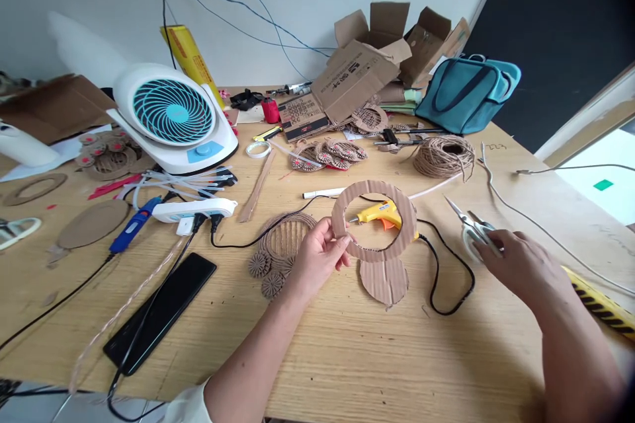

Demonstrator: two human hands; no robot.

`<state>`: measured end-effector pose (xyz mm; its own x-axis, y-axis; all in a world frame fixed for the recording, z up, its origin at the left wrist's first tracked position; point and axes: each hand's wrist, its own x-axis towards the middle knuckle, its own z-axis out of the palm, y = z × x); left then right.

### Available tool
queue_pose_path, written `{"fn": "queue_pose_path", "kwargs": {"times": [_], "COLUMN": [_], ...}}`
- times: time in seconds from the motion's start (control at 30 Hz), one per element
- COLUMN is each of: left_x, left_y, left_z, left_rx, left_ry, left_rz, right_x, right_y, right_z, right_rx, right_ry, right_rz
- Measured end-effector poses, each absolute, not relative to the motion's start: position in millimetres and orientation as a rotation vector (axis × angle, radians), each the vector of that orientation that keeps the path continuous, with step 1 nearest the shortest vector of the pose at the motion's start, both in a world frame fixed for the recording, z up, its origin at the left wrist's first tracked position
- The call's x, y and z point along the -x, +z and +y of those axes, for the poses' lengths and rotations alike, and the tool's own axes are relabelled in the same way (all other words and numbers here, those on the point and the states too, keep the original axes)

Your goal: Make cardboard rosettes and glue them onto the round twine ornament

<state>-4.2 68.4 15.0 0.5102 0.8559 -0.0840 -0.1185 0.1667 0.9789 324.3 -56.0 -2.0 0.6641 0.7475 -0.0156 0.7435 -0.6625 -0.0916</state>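
Observation:
My left hand [320, 254] pinches the left side of a corrugated cardboard ring [409, 218], held up above the table. Through its hole shows a yellow hot glue gun [380, 213] lying behind. A small cardboard disc [384, 281] rests just below the ring. Partly covered by my left hand and forearm is a round cardboard-and-twine piece [285, 234] with small pleated rosettes [260, 264]. Out to the right, my right hand [516, 264] is closed around the handles of scissors [469, 225]. The blades point away to the upper left, close to the tabletop.
A coil of twine [443, 156], a teal bag [469, 96] and cardboard boxes [354, 76] stand at the back. On the left are a fan [173, 115], a power strip [195, 209], a blue glue gun [135, 223] and a black phone [161, 310]. Cords cross the table [347, 370].

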Motion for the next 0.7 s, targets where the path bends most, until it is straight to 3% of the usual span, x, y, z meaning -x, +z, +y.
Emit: {"fn": "queue_pose_path", "kwargs": {"times": [0.13, 0.33, 0.7], "left_x": [4, 4, 2], "left_y": [13, 16, 20], "left_z": [69, 68, 63], "left_rx": [-1.208, -1.213, -1.315], "left_ry": [0.776, 0.761, 0.67], "left_rz": [0.811, 0.826, 0.827], "right_x": [-312, -276, -227], "right_y": [9, 11, 11], "right_z": [-57, -45, -31], "right_rx": [2.507, 1.643, 1.295], "right_ry": [0.168, 0.782, 1.039], "right_rz": [-1.063, -0.845, -0.75]}}
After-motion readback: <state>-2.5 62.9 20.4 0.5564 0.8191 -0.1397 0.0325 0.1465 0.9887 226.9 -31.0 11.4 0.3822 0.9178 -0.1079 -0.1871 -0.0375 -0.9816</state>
